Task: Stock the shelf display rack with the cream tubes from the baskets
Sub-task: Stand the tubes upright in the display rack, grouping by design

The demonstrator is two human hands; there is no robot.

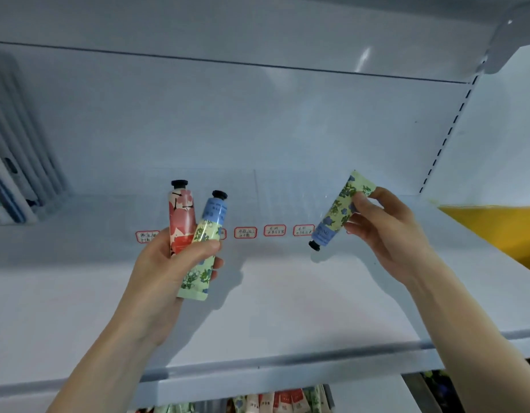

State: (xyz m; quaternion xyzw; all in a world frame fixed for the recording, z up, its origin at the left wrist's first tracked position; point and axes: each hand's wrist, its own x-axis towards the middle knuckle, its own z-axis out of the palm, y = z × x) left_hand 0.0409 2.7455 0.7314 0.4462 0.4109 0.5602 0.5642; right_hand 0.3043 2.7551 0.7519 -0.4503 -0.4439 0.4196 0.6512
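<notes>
A person is holding three cream tubes over a white shelf (287, 293). The left hand (168, 263) is gripping two of them upright, fingers and thumb curled around their lower halves. One is a red floral tube (181, 222), pink and red blossoms on a pale ground, with a black cap on top. Touching it on the right is a green floral tube (198, 278) with blue flowers, a blue band near its black cap and a flat crimped end pointing down.

The right hand (382, 231) is pinching a second green tube (336, 216) of the same design between thumb and fingertips, near its crimped end. This tube is tilting with its black cap down and to the left, just above the shelf and well apart from the other two.

A row of red-bordered labels (274, 230) with handwriting too small to read is running along the back of the shelf, in front of a faint clear rack (254, 189) whose compartments are hard to make out. More tubes (287, 400) are showing below the shelf's front edge.
</notes>
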